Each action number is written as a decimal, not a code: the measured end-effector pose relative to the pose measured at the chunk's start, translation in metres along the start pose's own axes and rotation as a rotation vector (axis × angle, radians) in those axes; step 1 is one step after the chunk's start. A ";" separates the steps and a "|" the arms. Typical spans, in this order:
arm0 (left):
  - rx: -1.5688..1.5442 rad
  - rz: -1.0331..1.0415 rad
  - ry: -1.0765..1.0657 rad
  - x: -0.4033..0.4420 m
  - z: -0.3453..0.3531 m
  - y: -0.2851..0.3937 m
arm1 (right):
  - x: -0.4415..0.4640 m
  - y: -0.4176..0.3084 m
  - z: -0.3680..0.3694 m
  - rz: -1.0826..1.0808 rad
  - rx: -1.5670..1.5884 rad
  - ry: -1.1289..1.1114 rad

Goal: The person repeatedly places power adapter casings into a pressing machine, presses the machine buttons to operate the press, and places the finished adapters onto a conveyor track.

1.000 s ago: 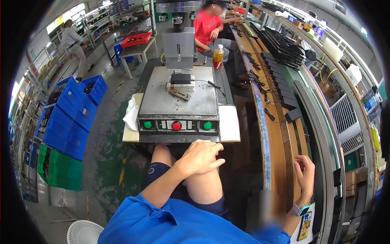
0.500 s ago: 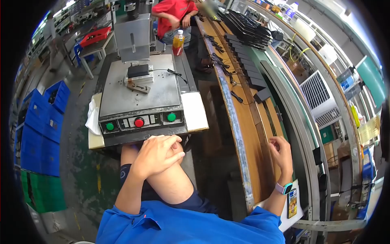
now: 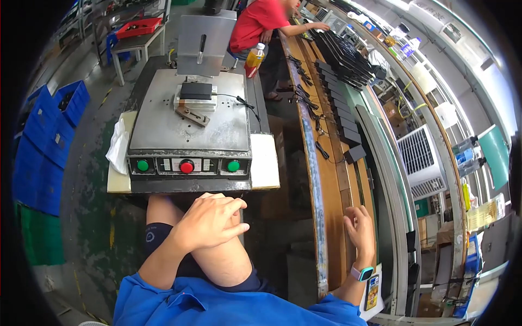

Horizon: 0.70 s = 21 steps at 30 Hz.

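My left hand (image 3: 209, 221) lies on my raised knee, its fingers stretched out and its thumb apart, holding nothing. My right hand (image 3: 359, 228) is by the wooden conveyor bench (image 3: 333, 212), fingers loosely bent and apart, with nothing between them. Before me stands a machine with a metal plate (image 3: 157, 125). On it a black power adapter (image 3: 196, 91) sits in a pale fixture block (image 3: 209, 103), its cable (image 3: 239, 100) running right. A red button (image 3: 186, 166) lies between two green buttons on the front panel, just beyond my left hand.
Black adapters (image 3: 348, 133) and coiled cables (image 3: 304, 100) line the bench on the right. A bottle (image 3: 254, 60) stands behind the machine. A co-worker in a red shirt (image 3: 258, 24) reaches across the bench's far end. Blue crates (image 3: 43, 141) are stacked at left.
My view has shifted, so the machine and bench sit differently in frame. The co-worker has stretched an arm across the bench. My left hand stays on my knee.
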<state>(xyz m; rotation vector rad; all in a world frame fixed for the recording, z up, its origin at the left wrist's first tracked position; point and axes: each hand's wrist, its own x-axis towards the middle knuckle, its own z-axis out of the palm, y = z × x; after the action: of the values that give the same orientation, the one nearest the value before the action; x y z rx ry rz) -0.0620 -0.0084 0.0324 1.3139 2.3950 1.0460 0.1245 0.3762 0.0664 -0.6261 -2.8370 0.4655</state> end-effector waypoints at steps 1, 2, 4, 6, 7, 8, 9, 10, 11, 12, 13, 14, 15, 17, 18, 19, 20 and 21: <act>0.010 0.013 0.009 0.002 0.002 -0.001 | 0.007 -0.005 -0.007 -0.112 -0.090 0.004; 0.023 0.023 0.014 0.003 0.004 -0.001 | 0.015 -0.009 -0.014 -0.223 -0.174 0.007; 0.050 0.009 -0.036 0.003 0.008 0.001 | 0.036 0.001 -0.020 -0.307 -0.367 0.048; 0.061 0.030 -0.016 0.002 0.009 0.004 | 0.078 -0.009 -0.030 -0.336 -0.517 0.139; 0.065 0.048 -0.004 0.004 0.011 0.007 | 0.105 0.002 -0.027 -0.390 -0.611 0.208; 0.063 0.049 -0.014 0.007 0.013 0.010 | 0.131 0.011 -0.021 -0.384 -0.696 0.227; 0.066 0.048 -0.019 0.010 0.014 0.013 | 0.157 0.022 -0.009 -0.281 -0.784 0.209; 0.076 0.043 -0.023 0.013 0.014 0.015 | 0.183 0.035 0.004 -0.282 -0.838 0.204; 0.085 0.056 -0.020 0.016 0.015 0.018 | 0.209 0.054 0.018 -0.369 -0.872 0.224; 0.097 0.066 -0.019 0.019 0.017 0.021 | 0.231 0.072 0.030 -0.423 -0.844 0.218; 0.114 0.075 -0.019 0.021 0.018 0.024 | 0.250 0.085 0.042 -0.476 -0.813 0.215; 0.149 0.115 0.023 0.021 0.022 0.025 | 0.267 0.095 0.054 -0.381 -0.670 0.217; 0.177 0.123 0.034 0.022 0.024 0.027 | 0.281 0.102 0.065 -0.288 -0.527 0.218; 0.201 0.126 0.021 0.022 0.024 0.032 | 0.310 0.101 0.080 -0.057 -0.380 0.214; 0.211 0.127 0.039 0.021 0.027 0.033 | 0.324 0.100 0.084 -0.061 -0.410 0.202; 0.221 0.125 0.032 0.023 0.027 0.032 | 0.339 0.096 0.085 -0.062 -0.439 0.189; 0.218 0.122 0.014 0.025 0.026 0.032 | 0.356 0.089 0.083 -0.125 -0.478 0.208; 0.215 0.118 -0.001 0.029 0.026 0.030 | 0.377 0.082 0.077 -0.183 -0.452 0.217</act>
<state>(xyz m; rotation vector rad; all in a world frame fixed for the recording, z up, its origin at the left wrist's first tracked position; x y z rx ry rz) -0.0461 0.0377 0.0381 1.5416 2.5136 0.8329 -0.2001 0.5916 0.0131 -0.4453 -2.7600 -0.2686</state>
